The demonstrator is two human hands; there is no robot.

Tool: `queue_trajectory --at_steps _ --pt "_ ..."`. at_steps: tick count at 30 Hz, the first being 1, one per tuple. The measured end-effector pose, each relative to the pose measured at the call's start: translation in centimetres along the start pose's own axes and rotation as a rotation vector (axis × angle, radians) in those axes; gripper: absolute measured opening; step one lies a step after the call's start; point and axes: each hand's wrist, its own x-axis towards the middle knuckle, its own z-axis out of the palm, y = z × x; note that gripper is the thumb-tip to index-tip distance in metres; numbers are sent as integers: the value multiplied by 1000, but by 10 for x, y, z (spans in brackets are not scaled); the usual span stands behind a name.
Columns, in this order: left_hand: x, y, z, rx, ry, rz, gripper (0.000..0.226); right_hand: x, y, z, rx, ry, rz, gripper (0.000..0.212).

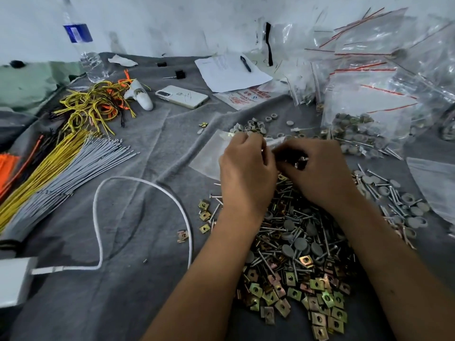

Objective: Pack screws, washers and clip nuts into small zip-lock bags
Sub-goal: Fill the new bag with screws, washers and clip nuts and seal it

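A small zip-lock bag (211, 153) of clear, slightly frosted film lies flat on the grey felt-like cloth (138, 279) covering the counter, just left of the two hands. The left hand (246, 173) has its fingers curled at the bag's right edge, pinching the film. The right hand (317, 168), close against it, is curled round small metal parts; the exact pieces are blurred. Beneath the forearms, near centre, spreads a heap of clip nuts (320, 303), flat, square, brassy-yellow with a centre hole, mixed with long thin steel screws (278, 244). Round grey washers (299, 243) lie among them, and more in a far cluster (256, 124). At far right stand filled clear bags with red seal strips (364, 114). On the left lie bundled yellow and grey wires (64, 168) and a white braided cable (103, 193).
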Motion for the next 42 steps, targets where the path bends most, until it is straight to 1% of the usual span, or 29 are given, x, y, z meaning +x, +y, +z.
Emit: queue_trajectory --at_steps 3,4,5,7,8,10,11,13,16,17,19,20,21,22,23,25,26,27,28,30,32,35,38,42 --pt "0 2 -2 16 -2 -8 10 1 7 -3 -33 151 69 17" --pt "-1 5 -3 33 -7 0 8 2 11 -4 -82 186 110 18" --pt "-2 8 -3 52 -23 12 7 3 16 -4 -152 186 153 20" --pt "-5 14 -1 79 -83 52 7 5 23 -2 -289 74 167 24" --pt "-8 17 0 85 -124 79 8 5 25 0 -315 0 119 25" --pt "-13 22 2 93 -197 126 14 7 27 0 -278 -98 7 25" --pt "-15 23 3 107 -213 151 17 7 28 0 -253 -128 -14 25" --pt "-17 25 6 158 -214 186 29 8 30 -1 -215 -169 -32 25" --pt "-20 23 9 196 -210 185 48 11 33 0 -164 -239 -68 21" --pt "-21 23 10 181 -208 170 50 13 35 0 -181 -262 -76 20" --pt "-18 21 7 69 -202 114 43 15 38 1 -249 -308 -77 24" --pt "-13 21 3 -56 -166 76 35 15 39 1 -277 -324 -65 27" --pt "-6 20 -4 -219 -78 36 24 15 39 0 -297 -327 -43 30" --pt "4 17 -13 -393 58 -14 16 15 37 0 -306 -315 -17 31" --pt "14 10 -23 -556 225 -89 16 14 35 0 -307 -297 3 33" --pt "33 -11 -40 -813 540 -324 21 12 30 1 -290 -257 11 32" --pt "40 -23 -45 -886 659 -459 21 11 30 1 -289 -244 11 31" --pt "45 -34 -49 -923 739 -574 23 11 30 2 -293 -238 15 30" --pt "47 -43 -50 -937 787 -661 25 10 29 2 -293 -236 22 29" --pt "50 -50 -51 -956 823 -775 29 9 28 1 -269 -210 34 26" --pt "52 -51 -50 -976 785 -841 29 8 27 0 -219 -131 38 21" --pt "52 -46 -47 -971 614 -872 28 7 21 -3 -105 -20 -2 18" --pt "47 -39 -45 -924 338 -825 26 6 14 -7 -24 -16 -64 21" --pt "42 -38 -45 -746 -147 -692 27 4 9 -3 -35 -98 -120 24"
